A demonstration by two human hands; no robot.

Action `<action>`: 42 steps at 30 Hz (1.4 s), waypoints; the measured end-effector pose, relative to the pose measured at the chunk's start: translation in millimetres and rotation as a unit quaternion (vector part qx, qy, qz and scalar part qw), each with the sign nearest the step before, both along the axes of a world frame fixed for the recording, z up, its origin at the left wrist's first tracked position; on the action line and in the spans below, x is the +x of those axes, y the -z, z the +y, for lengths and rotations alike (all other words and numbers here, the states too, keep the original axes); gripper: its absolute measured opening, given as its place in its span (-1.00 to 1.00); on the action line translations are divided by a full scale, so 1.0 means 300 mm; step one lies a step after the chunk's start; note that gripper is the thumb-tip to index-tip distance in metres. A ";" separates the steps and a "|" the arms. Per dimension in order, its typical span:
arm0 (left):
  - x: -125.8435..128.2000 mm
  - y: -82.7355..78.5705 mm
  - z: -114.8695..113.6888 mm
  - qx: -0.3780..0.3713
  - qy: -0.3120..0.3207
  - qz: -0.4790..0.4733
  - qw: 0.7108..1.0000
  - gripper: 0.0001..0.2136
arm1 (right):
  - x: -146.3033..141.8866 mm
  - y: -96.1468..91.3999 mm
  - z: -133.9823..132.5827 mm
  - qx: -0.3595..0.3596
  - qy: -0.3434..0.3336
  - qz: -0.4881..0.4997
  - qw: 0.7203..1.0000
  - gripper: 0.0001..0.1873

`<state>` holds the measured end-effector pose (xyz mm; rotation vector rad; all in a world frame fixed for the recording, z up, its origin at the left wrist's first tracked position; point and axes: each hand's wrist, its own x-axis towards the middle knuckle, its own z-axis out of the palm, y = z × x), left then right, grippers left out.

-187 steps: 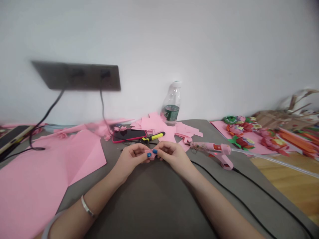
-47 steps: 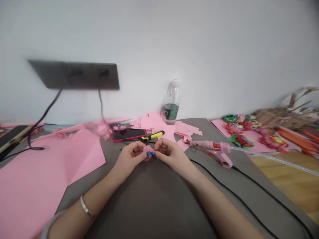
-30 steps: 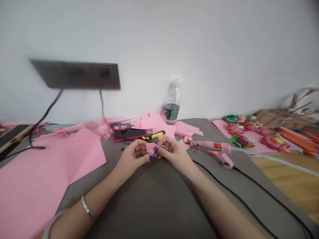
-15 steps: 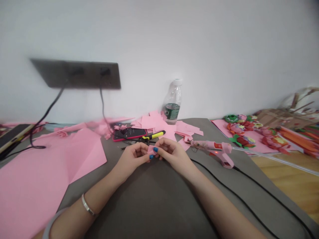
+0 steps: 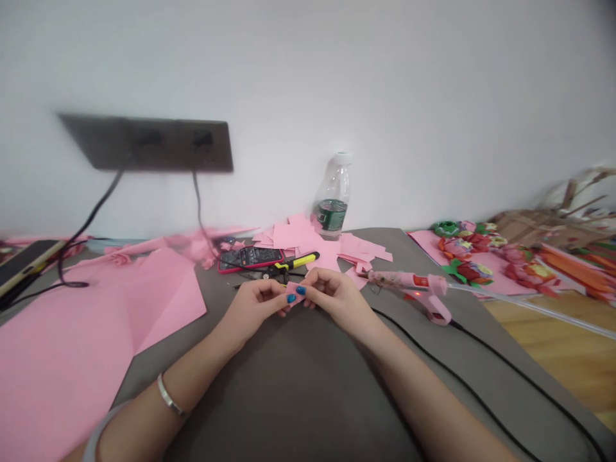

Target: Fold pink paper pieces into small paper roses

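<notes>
A small piece of pink paper (image 5: 293, 292) is pinched between my two hands above the grey table. My left hand (image 5: 257, 305) grips its left side with thumb and fingers closed. On the other side, my right hand (image 5: 332, 295) has its thumb pressed on the paper and its fingers curled behind. The two thumbs nearly meet. Just beyond my hands lie yellow-and-black handled pliers (image 5: 298, 261) and a phone (image 5: 250, 258) in a pink case with its screen lit. Cut pink paper pieces (image 5: 289, 235) are heaped behind them.
A pink glue gun (image 5: 414, 285) with a red light rests at the right, its black cord (image 5: 520, 366) trailing forward. A plastic bottle (image 5: 333, 199) stands by the wall. Large pink paper (image 5: 72, 346) covers the left. Several paper flowers (image 5: 471, 273) lie far right.
My left thumb has shifted slightly up along the pink paper, nearer the right thumb, and more of the paper's face shows. The phone's screen now displays different content.
</notes>
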<state>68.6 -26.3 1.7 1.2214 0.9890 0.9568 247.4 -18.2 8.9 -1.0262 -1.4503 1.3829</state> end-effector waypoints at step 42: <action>0.001 -0.005 -0.021 0.149 0.113 0.122 0.975 -0.76 | 0.006 -0.002 0.002 -0.056 -0.030 0.035 0.997 -0.56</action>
